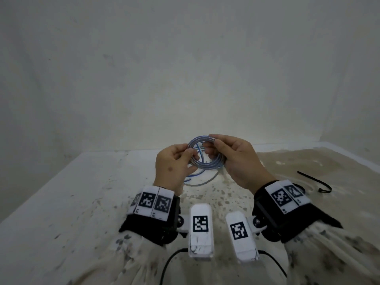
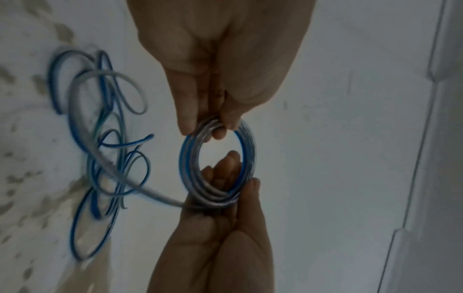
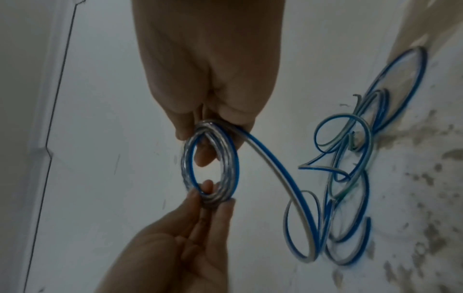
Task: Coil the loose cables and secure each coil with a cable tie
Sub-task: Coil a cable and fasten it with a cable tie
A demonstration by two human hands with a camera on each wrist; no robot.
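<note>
A blue-and-clear cable coil [image 1: 213,163] of several turns hangs above the white table [image 1: 82,192] between both hands. My left hand [image 1: 190,153] pinches the coil's left side, and my right hand [image 1: 209,146] pinches its upper right side. In the left wrist view my left hand [image 2: 213,126] grips the coil [image 2: 189,164] from above, with the right hand [image 2: 233,178] below. In the right wrist view my right hand [image 3: 213,128] pinches the coil [image 3: 186,168], and the uncoiled tail [image 3: 275,178] runs from that grip down to the loose cable [image 3: 350,178] tangled on the table.
A black cable tie [image 1: 316,181] lies on the table to the right of my right wrist. Loose cable loops [image 1: 197,174] lie under the hands. The table meets a pale wall [image 1: 185,79] just behind, and its right part is stained brown.
</note>
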